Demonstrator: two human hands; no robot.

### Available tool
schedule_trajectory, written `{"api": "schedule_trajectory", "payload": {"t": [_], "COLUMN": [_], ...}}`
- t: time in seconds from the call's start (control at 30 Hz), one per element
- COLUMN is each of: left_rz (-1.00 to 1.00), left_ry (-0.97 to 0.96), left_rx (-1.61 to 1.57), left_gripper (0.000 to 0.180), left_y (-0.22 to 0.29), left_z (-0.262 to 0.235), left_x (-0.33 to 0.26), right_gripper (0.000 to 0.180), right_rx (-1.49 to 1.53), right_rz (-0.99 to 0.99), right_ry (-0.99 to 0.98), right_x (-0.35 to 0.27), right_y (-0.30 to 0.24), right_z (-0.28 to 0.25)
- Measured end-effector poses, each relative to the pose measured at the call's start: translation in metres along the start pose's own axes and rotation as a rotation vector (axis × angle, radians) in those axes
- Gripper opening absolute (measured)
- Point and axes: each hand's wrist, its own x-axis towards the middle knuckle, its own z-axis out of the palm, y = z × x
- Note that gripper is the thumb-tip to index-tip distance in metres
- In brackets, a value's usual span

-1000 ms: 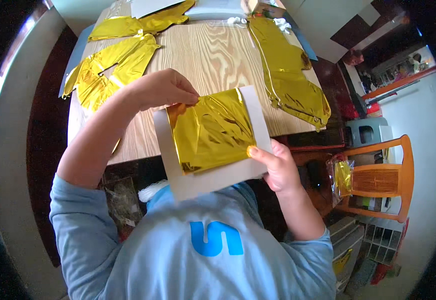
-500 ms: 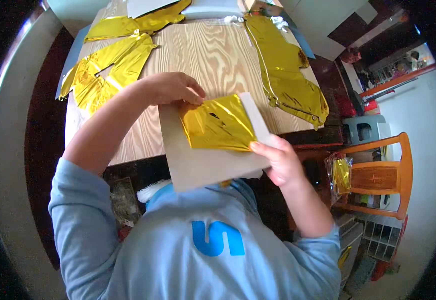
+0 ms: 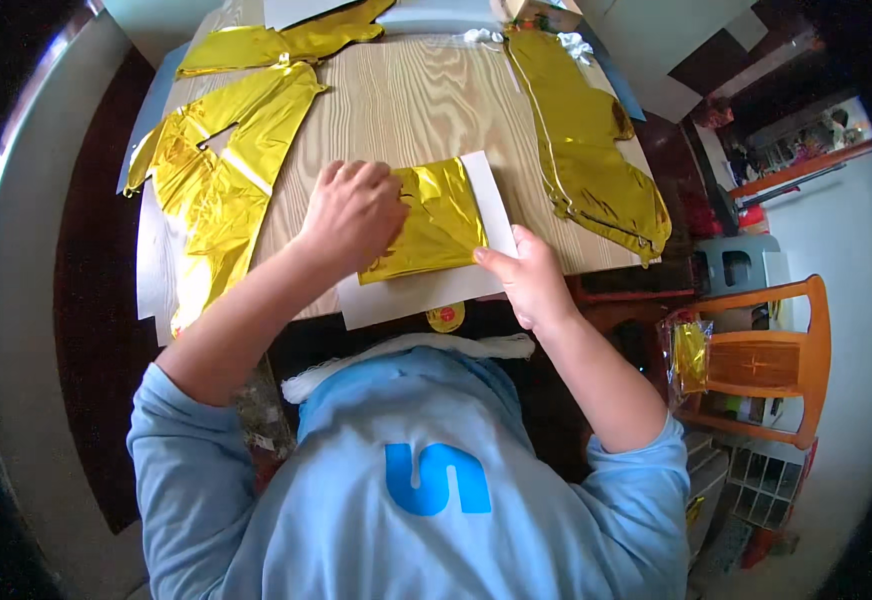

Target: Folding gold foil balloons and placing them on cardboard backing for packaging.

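A folded piece of shiny gold foil (image 3: pixel 434 215) lies on a white card (image 3: pixel 486 195), which rests partly over the table's near edge. With its thumb on top, my right hand (image 3: pixel 534 283) grips the card and the foil's lower right corner. My left hand (image 3: pixel 354 212) is at the foil's left side, fingers curled down onto it and closed; the fingertips are partly hidden. To the left, a flat gold foil shape (image 3: pixel 221 165) is spread out. Another foil shape (image 3: pixel 586 135) lies on the right, with a white cord along its edge.
Farther back on the wooden table (image 3: pixel 426 90) lies another gold foil piece (image 3: pixel 276 48). A small box (image 3: pixel 541 12) stands at the far edge. On the right, a wooden chair (image 3: pixel 756 360) has a clear bag of gold foil (image 3: pixel 689 355) hanging beside it.
The card and foil have moved slightly up and away from my body. My left hand has turned from the foil's top corner to curl over its left side; the right keeps its grip.
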Motion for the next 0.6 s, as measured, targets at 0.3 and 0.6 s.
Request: {"api": "schedule_trajectory", "payload": {"t": [0.3,0.6], "left_rz": [-0.053,-0.049], "left_ry": [-0.051,0.013], "left_rx": [-0.064,-0.082], "left_gripper": [0.089,0.091], "left_y": [0.011,0.006], "left_z": [0.012,0.035], "left_x": [-0.029,-0.039], "right_gripper": [0.029,0.048], "right_rx": [-0.284,-1.018], "right_rz": [0.258,-0.866], "right_ry": [-0.150,0.000], "right_x": [-0.003,0.008], "right_y": [-0.058,-0.061], "right_z": [-0.004,0.044]}}
